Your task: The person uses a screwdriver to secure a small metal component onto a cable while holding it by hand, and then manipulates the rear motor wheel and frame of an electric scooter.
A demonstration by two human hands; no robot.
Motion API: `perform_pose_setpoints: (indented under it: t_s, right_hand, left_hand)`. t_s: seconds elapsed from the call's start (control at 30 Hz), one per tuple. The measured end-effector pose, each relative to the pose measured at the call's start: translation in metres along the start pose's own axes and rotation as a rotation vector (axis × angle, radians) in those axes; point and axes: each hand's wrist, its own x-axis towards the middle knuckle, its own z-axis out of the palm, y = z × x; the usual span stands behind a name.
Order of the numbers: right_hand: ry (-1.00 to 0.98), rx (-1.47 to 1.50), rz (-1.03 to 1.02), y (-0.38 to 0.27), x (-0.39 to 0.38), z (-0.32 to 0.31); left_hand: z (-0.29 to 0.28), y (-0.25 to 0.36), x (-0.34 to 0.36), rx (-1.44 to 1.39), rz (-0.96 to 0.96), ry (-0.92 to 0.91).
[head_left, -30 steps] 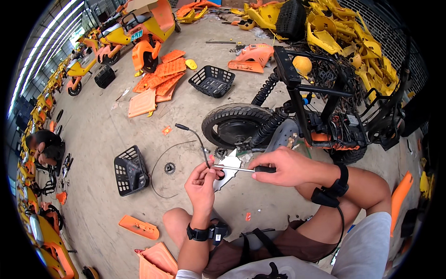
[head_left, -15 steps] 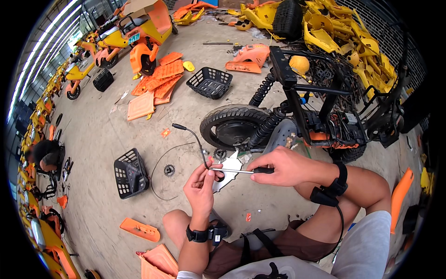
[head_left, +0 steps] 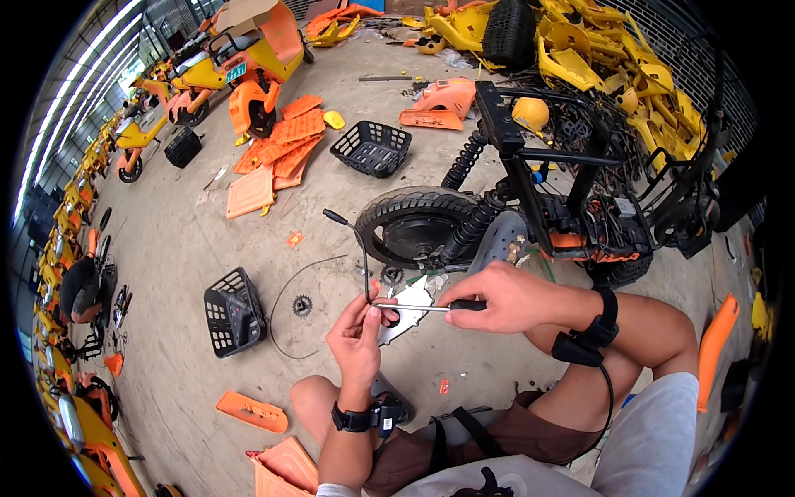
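Note:
My left hand (head_left: 358, 335) pinches a thin black cable (head_left: 367, 261) between thumb and fingertips. The cable rises from the grip and bends left to a thicker plug-like end (head_left: 334, 216). In my right hand (head_left: 509, 300) is a screwdriver (head_left: 422, 308), its black handle held between thumb and fingers. The metal shaft points left, and its tip meets the cable at my left fingertips; the exact contact is too small to make out. Below and behind the shaft lies a flat silver plate (head_left: 421, 296) with a hole and a jagged edge.
A stripped black scooter frame (head_left: 522, 137) with its rear wheel (head_left: 389, 219) stands ahead to the right. Black baskets (head_left: 234, 311), a small sprocket (head_left: 303, 306), a thin wire and orange panels (head_left: 251, 411) lie on the floor. Another person (head_left: 81, 286) crouches far left beside parked scooters.
The cable's free end has swung to the right and slightly up. My hands and the screwdriver have hardly moved. The person at far left has shifted slightly.

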Motion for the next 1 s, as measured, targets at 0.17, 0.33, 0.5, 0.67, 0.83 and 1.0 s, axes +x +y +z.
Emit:
perform_pose_setpoints:
  t_s: [0.17, 0.33, 0.5, 0.67, 0.83, 1.0]
  right_hand:
    - [0.027, 0.015, 0.015, -0.004, 0.000, -0.002]
    - [0.102, 0.006, -0.032, 0.003, 0.005, 0.002]
    - [0.105, 0.163, 0.149, 0.000, 0.008, -0.003]
    - [0.148, 0.161, 0.014, 0.019, 0.012, 0.013]
    - [0.048, 0.627, 0.259, 0.014, 0.016, 0.012]
    - [-0.017, 1.114, 0.467, 0.020, 0.028, 0.017]
  left_hand:
    - [-0.001, -0.001, 0.000, 0.036, -0.012, 0.013]
    - [0.000, 0.005, -0.001, 0.036, -0.042, -0.014]
    - [0.007, 0.004, 0.007, 0.068, -0.093, -0.012]
    - [0.005, -0.003, -0.002, 0.063, -0.124, -0.045]
    - [0.010, -0.007, -0.008, 0.045, -0.168, -0.148]
    - [0.012, 0.000, -0.010, 0.238, -0.173, -0.304]
